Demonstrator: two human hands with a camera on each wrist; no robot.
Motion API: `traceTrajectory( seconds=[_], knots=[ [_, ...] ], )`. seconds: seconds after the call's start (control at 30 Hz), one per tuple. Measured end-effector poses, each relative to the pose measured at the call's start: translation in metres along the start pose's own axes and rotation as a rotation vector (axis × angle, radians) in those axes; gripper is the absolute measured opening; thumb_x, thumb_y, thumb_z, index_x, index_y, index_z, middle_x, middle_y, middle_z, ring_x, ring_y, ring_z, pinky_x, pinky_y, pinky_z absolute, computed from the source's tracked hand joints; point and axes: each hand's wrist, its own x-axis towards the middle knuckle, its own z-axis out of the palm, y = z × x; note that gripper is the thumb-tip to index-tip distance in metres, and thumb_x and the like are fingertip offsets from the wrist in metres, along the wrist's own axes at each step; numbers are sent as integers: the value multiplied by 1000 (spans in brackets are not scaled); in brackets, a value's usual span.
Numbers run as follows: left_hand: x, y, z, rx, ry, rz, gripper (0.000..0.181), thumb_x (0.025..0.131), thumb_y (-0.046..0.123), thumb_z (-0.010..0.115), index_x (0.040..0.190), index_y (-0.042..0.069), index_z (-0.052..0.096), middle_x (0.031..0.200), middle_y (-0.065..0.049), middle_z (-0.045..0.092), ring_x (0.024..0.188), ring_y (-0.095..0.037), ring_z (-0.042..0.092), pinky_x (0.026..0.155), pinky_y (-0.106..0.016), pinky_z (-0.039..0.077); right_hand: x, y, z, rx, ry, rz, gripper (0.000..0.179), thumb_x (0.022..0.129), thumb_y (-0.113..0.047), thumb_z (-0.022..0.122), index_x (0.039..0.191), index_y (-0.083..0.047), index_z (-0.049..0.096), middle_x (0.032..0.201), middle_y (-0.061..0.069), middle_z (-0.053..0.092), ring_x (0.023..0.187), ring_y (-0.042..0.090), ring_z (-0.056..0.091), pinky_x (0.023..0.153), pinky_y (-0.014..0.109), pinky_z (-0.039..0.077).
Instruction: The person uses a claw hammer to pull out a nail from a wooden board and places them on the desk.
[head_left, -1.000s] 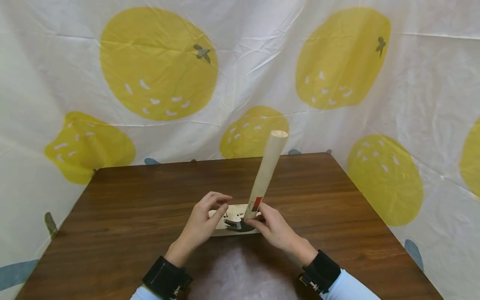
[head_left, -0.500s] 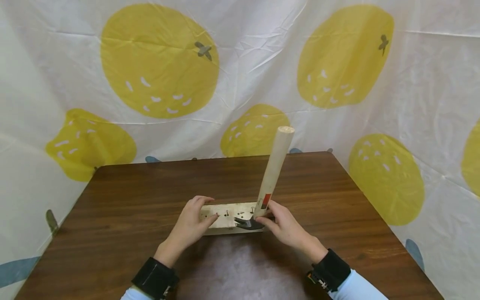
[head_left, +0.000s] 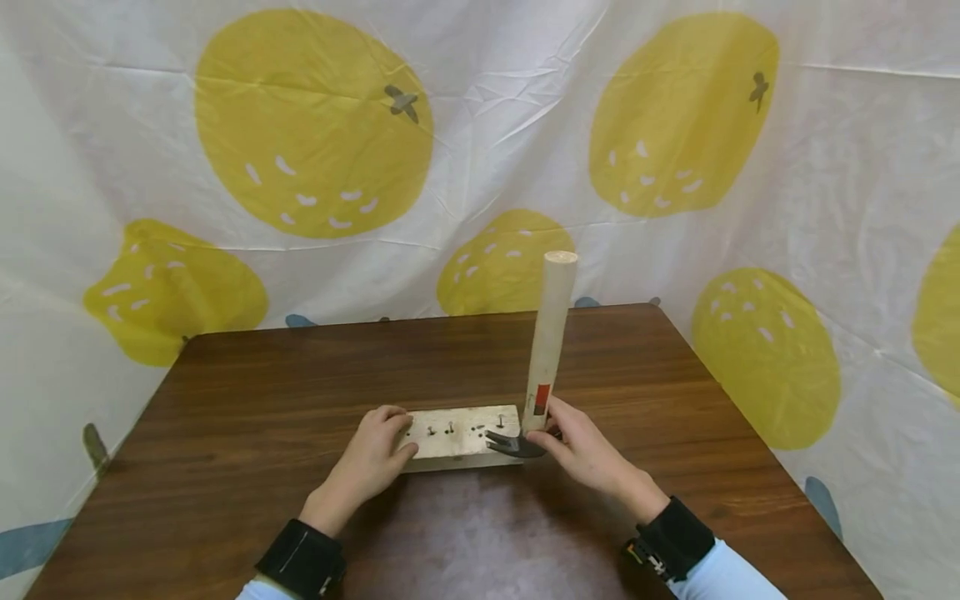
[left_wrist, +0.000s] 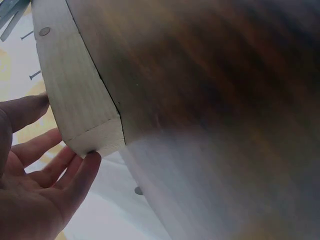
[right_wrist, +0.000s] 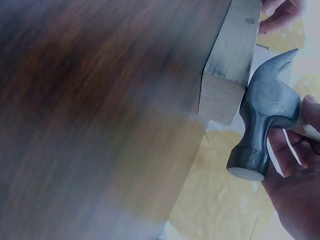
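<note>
A pale wooden block (head_left: 461, 417) lies on the table, with several nails (head_left: 501, 421) standing up from its top. My left hand (head_left: 372, 450) grips its left end, thumb toward the near side; in the left wrist view a fingertip (left_wrist: 92, 157) presses the end face. At the other end, my right hand (head_left: 588, 450) holds a claw hammer (head_left: 551, 333) low on its wooden handle, just above the head. The handle points up and the dark claw reaches left over the block's top. In the right wrist view the hammer head (right_wrist: 270, 97) overlaps the block's edge.
The dark brown wooden table (head_left: 300, 375) extends around the block on every side. Behind it hangs a white cloth (head_left: 510, 100) printed with yellow fruit. Both wrists wear black bands (head_left: 300, 558).
My left hand has moved left onto the block's end. The hammer, in my right hand, has shifted right along the block and its handle stands more upright, uncovering more nails.
</note>
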Motion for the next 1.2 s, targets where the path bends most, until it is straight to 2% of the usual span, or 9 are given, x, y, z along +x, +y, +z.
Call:
traceTrajectory(
  seconds=[0.27, 0.53, 1.03, 1.2],
  knots=[
    [-2, -4, 3, 42, -25, -13, 42, 93, 10, 76, 128, -11, 65, 131, -25, 56, 127, -46, 48, 103, -55, 44, -1, 1, -4, -44, -4, 31, 25, 98, -4, 69, 120, -8, 57, 103, -1, 61, 86, 18, 64, 72, 32, 55],
    [-2, -5, 5, 49, -26, -18, 43, 94, 11, 76, 129, -10, 65, 132, -25, 56, 126, -45, 49, 101, -54, 45, -4, 2, -8, -135, -5, 45, 25, 98, -6, 70, 120, -8, 57, 97, -3, 58, 81, 10, 58, 68, 29, 52],
    [0, -5, 4, 54, -23, -10, 41, 93, 11, 77, 127, -9, 67, 130, -24, 57, 124, -44, 50, 99, -54, 46, -3, 3, -9, -270, 39, 118, 21, 98, -10, 71, 114, -6, 57, 92, -2, 56, 76, 10, 54, 65, 29, 49],
    [1, -5, 4, 59, -15, -1, 41, 92, 11, 78, 126, -9, 67, 129, -24, 57, 123, -44, 51, 99, -54, 46, -1, 2, -8, -296, 62, 119, 22, 97, -11, 72, 113, -5, 58, 91, -3, 56, 76, 11, 54, 65, 30, 48]
  ],
)
